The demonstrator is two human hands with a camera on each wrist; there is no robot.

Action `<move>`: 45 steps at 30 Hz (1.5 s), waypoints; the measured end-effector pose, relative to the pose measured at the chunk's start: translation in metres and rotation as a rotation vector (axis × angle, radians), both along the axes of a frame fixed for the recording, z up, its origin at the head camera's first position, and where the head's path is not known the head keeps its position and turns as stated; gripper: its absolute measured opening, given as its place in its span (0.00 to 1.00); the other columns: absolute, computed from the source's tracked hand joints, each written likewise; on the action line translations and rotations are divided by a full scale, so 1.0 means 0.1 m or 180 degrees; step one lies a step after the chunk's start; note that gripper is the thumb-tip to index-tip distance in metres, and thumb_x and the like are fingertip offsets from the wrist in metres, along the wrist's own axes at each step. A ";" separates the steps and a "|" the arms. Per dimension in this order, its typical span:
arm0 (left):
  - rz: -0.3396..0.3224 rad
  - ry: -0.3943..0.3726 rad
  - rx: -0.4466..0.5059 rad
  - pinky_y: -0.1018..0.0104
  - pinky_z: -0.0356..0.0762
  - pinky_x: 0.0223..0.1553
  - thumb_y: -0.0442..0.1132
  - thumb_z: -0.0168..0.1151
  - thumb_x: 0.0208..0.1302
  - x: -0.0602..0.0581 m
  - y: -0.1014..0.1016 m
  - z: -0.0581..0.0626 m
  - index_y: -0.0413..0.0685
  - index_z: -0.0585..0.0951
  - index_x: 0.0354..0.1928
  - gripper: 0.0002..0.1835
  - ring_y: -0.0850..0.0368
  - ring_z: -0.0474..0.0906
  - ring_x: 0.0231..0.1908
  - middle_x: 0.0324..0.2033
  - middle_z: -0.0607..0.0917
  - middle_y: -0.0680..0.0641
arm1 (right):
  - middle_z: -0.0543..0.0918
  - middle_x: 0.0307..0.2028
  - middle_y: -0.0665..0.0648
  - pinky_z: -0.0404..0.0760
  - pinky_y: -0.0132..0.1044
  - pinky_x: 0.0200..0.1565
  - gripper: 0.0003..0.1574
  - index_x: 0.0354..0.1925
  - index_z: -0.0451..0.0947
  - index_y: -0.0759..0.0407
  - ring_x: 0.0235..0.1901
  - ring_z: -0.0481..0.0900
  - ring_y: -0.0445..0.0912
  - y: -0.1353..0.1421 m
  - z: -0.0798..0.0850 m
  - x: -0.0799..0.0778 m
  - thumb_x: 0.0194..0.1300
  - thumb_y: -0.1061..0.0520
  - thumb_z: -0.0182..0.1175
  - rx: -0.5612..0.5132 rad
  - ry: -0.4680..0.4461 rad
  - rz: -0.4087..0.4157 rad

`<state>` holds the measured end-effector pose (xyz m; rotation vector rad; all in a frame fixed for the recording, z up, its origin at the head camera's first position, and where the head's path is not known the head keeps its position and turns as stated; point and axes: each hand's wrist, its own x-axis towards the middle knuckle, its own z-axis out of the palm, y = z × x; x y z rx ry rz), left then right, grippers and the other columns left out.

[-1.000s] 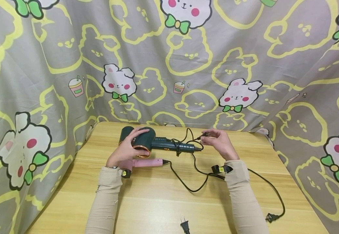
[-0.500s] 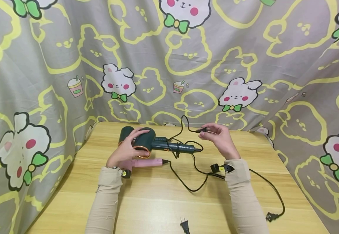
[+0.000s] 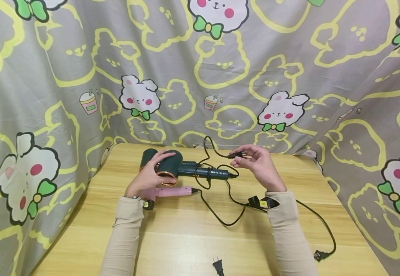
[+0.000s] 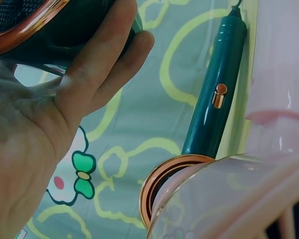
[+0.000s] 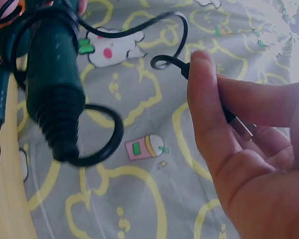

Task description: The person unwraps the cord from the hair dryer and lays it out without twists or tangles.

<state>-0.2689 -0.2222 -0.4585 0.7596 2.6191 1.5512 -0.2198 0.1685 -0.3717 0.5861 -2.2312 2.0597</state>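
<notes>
A dark green hair dryer (image 3: 170,163) with a copper rim lies sideways in my left hand (image 3: 148,177), whose fingers and thumb grip its round head. Black cord (image 5: 112,132) loops around its handle. My right hand (image 3: 260,166) pinches the cord's plug (image 3: 236,155) between thumb and fingers, to the right of the handle. In the right wrist view the metal prongs (image 5: 244,130) stick out behind the fingers. Behind the held dryer lies a second green hair dryer (image 3: 148,156); its handle (image 4: 214,89) shows in the left wrist view. A pink hair dryer (image 3: 173,191) lies in front, partly under the left wrist.
All this is on a wooden table (image 3: 186,237). A black plug (image 3: 218,265) lies at the front edge, another plug (image 3: 320,255) at the right. A cord (image 3: 227,224) runs from the pink dryer toward the right wrist. Patterned curtain (image 3: 186,57) surrounds the table.
My right hand has drawn the plug away from the handle's end, then a little left. The cord loop has risen and shifted left over the handle. My left hand keeps its grip.
</notes>
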 end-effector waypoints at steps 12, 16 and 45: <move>0.0003 0.0052 -0.0068 0.27 0.66 0.65 0.47 0.84 0.50 0.02 -0.02 0.03 0.74 0.69 0.75 0.50 0.31 0.59 0.75 0.82 0.53 0.46 | 0.87 0.51 0.59 0.88 0.47 0.50 0.16 0.55 0.78 0.69 0.39 0.91 0.48 -0.03 0.03 0.13 0.70 0.67 0.64 0.0043 -0.0022 0.0353; 0.0019 0.0043 -0.0089 0.26 0.65 0.65 0.47 0.85 0.49 0.03 -0.03 0.04 0.75 0.69 0.74 0.50 0.30 0.58 0.75 0.82 0.53 0.46 | 0.86 0.52 0.61 0.88 0.46 0.49 0.20 0.59 0.77 0.66 0.40 0.91 0.48 -0.03 0.02 0.16 0.71 0.67 0.63 0.0068 -0.0057 0.0440; 0.0058 0.0019 -0.0026 0.26 0.64 0.66 0.45 0.84 0.50 0.01 -0.05 0.03 0.73 0.69 0.75 0.50 0.31 0.56 0.76 0.82 0.51 0.43 | 0.90 0.45 0.66 0.89 0.49 0.47 0.17 0.47 0.81 0.74 0.38 0.91 0.59 0.10 -0.22 0.18 0.77 0.57 0.59 0.0596 -0.0406 0.0883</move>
